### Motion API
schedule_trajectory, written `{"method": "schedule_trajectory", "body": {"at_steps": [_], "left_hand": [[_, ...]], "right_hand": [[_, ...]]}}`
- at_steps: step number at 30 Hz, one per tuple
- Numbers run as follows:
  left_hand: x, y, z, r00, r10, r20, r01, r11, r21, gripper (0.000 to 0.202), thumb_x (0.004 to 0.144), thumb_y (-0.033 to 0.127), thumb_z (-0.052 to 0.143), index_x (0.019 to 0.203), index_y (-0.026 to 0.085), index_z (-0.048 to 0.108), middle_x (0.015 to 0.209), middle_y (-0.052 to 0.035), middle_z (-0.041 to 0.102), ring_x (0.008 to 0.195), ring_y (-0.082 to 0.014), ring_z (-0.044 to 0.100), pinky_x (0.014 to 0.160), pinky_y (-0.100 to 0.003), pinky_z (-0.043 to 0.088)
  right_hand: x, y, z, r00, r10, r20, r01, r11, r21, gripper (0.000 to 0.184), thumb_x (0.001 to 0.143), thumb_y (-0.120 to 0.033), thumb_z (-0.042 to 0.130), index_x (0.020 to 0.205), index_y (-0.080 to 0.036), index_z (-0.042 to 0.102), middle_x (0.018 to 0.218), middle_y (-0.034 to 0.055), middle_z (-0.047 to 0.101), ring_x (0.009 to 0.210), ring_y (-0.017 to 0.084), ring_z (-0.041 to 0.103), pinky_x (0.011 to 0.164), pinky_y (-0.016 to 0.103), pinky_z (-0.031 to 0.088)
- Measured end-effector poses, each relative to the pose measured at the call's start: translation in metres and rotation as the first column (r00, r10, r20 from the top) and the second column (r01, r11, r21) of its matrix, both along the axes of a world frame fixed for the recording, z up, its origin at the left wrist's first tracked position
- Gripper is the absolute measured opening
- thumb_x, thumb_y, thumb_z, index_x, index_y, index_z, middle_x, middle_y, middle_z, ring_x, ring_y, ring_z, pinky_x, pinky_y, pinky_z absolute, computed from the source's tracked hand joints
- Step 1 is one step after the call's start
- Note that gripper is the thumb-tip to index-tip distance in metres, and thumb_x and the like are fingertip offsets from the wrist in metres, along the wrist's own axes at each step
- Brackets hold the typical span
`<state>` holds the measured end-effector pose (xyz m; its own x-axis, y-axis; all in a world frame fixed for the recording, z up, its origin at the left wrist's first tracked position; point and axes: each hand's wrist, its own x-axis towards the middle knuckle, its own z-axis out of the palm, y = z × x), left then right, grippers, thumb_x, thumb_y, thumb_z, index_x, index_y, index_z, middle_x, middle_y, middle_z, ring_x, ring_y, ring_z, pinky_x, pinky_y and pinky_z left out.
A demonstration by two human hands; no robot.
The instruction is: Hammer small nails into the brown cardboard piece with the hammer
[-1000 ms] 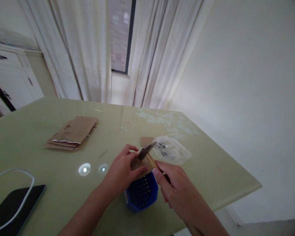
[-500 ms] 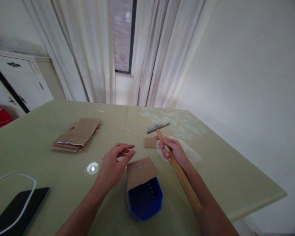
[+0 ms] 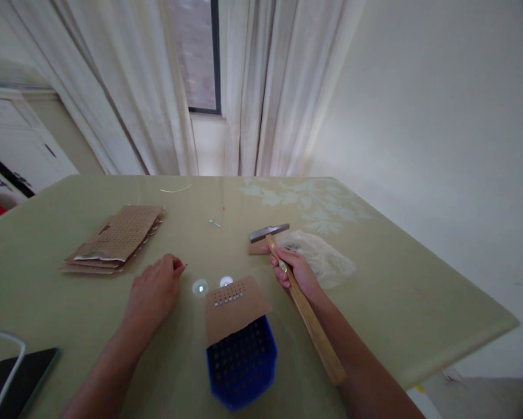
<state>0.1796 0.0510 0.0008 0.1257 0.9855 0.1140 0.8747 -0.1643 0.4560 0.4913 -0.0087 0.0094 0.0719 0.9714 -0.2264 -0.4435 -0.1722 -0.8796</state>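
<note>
My right hand (image 3: pixel 294 272) grips a wooden-handled hammer (image 3: pixel 302 302) near its steel head, which hovers just above the table. My left hand (image 3: pixel 155 289) rests on the green table (image 3: pixel 396 291) with its fingers pinched on a thin nail-like pin at its fingertips. Between the hands a brown cardboard piece (image 3: pixel 235 306) with a row of small nail heads leans on a blue perforated tray (image 3: pixel 242 364).
A stack of punched cardboard sheets (image 3: pixel 115 240) lies at the left. A clear plastic bag (image 3: pixel 324 256) and a small cardboard scrap (image 3: pixel 256 249) lie beyond the hammer. A black tablet with a white cable (image 3: pixel 14 372) sits at the near left corner.
My right hand lifted the hammer off the cardboard and swung it out to the right. My left hand let go of the cardboard and moved left onto the table.
</note>
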Motion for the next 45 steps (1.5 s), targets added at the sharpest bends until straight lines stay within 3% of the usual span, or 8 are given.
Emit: {"method": "schedule_trajectory", "body": {"at_steps": [3, 4, 7, 9, 16, 25, 37, 45], "left_hand": [[0.021, -0.015, 0.018, 0.974, -0.114, 0.197, 0.113, 0.993, 0.014, 0.039, 0.105, 0.048, 0.044, 0.121, 0.021, 0.07, 0.112, -0.0101, 0.081, 0.1, -0.0272, 0.077, 0.086, -0.037, 0.061], [0.028, -0.022, 0.025, 0.916, -0.175, 0.361, 0.175, 0.984, 0.033, 0.04, 0.105, 0.051, 0.049, 0.121, 0.022, 0.072, 0.113, -0.0088, 0.082, 0.1, -0.0259, 0.077, 0.086, -0.035, 0.061], [0.047, -0.046, 0.041, 0.71, -0.253, 0.657, 0.264, 0.961, 0.084, 0.028, 0.099, 0.05, 0.066, 0.099, 0.024, 0.077, 0.097, -0.0044, 0.083, 0.093, -0.023, 0.078, 0.085, -0.031, 0.061], [0.054, -0.057, 0.046, 0.661, -0.256, 0.705, 0.307, 0.95, 0.057, 0.023, 0.096, 0.047, 0.073, 0.093, 0.025, 0.079, 0.09, -0.0024, 0.084, 0.088, -0.0217, 0.079, 0.081, -0.03, 0.061], [0.061, -0.062, 0.045, 0.72, -0.309, 0.622, 0.339, 0.938, 0.073, 0.016, 0.095, 0.04, 0.074, 0.09, 0.029, 0.085, 0.088, 0.001, 0.086, 0.082, -0.0199, 0.079, 0.077, -0.027, 0.061], [0.063, -0.063, 0.042, 0.723, -0.356, 0.592, 0.357, 0.926, 0.121, 0.017, 0.098, 0.034, 0.069, 0.091, 0.03, 0.084, 0.089, 0.0029, 0.086, 0.083, -0.0186, 0.079, 0.077, -0.025, 0.061], [0.064, -0.064, 0.045, 0.739, -0.367, 0.565, 0.35, 0.926, 0.143, 0.018, 0.098, 0.034, 0.068, 0.091, 0.029, 0.084, 0.088, 0.002, 0.086, 0.082, -0.02, 0.079, 0.075, -0.027, 0.06], [0.063, -0.065, 0.047, 0.742, -0.368, 0.56, 0.345, 0.926, 0.152, 0.018, 0.097, 0.034, 0.068, 0.09, 0.029, 0.084, 0.087, 0.0007, 0.087, 0.08, -0.0212, 0.079, 0.076, -0.029, 0.06]], "right_hand": [[-0.004, -0.002, 0.002, 1.0, 0.001, -0.014, -0.001, 1.0, 0.001, 0.027, 0.086, -0.039, 0.084, 0.098, -0.015, 0.083, 0.073, -0.0031, 0.06, 0.042, 0.004, 0.043, 0.031, 0.015, 0.031], [-0.005, -0.002, 0.002, 1.0, 0.006, -0.015, -0.006, 1.0, 0.001, 0.027, 0.085, -0.039, 0.084, 0.098, -0.015, 0.083, 0.073, -0.0031, 0.06, 0.042, 0.004, 0.043, 0.031, 0.016, 0.031], [-0.008, -0.004, 0.003, 1.0, 0.019, -0.01, -0.019, 1.0, 0.003, 0.03, 0.084, -0.04, 0.085, 0.099, -0.014, 0.083, 0.072, -0.0029, 0.061, 0.041, 0.005, 0.044, 0.031, 0.017, 0.03], [-0.01, -0.004, 0.004, 1.0, 0.025, -0.004, -0.025, 1.0, 0.007, 0.031, 0.083, -0.041, 0.086, 0.1, -0.014, 0.083, 0.072, -0.0029, 0.061, 0.041, 0.005, 0.044, 0.032, 0.017, 0.03], [-0.014, -0.005, 0.003, 0.999, 0.036, 0.012, -0.036, 0.999, 0.015, 0.036, 0.08, -0.044, 0.087, 0.1, -0.014, 0.083, 0.071, -0.0038, 0.061, 0.041, 0.005, 0.045, 0.032, 0.018, 0.031], [-0.014, -0.005, 0.002, 0.998, 0.051, 0.032, -0.051, 0.999, -0.011, 0.042, 0.084, -0.046, 0.087, 0.112, -0.015, 0.083, 0.07, -0.0032, 0.063, 0.04, 0.006, 0.045, 0.033, 0.019, 0.033], [-0.017, -0.006, 0.006, 0.999, 0.046, 0.023, -0.046, 0.999, -0.003, 0.044, 0.076, -0.048, 0.092, 0.1, -0.013, 0.083, 0.071, -0.0041, 0.061, 0.04, 0.005, 0.046, 0.032, 0.02, 0.032], [-0.017, -0.007, 0.007, 0.998, 0.053, 0.017, -0.053, 0.999, -0.012, 0.042, 0.079, -0.046, 0.09, 0.104, -0.013, 0.083, 0.07, -0.0043, 0.062, 0.04, 0.005, 0.047, 0.031, 0.02, 0.031]]}}
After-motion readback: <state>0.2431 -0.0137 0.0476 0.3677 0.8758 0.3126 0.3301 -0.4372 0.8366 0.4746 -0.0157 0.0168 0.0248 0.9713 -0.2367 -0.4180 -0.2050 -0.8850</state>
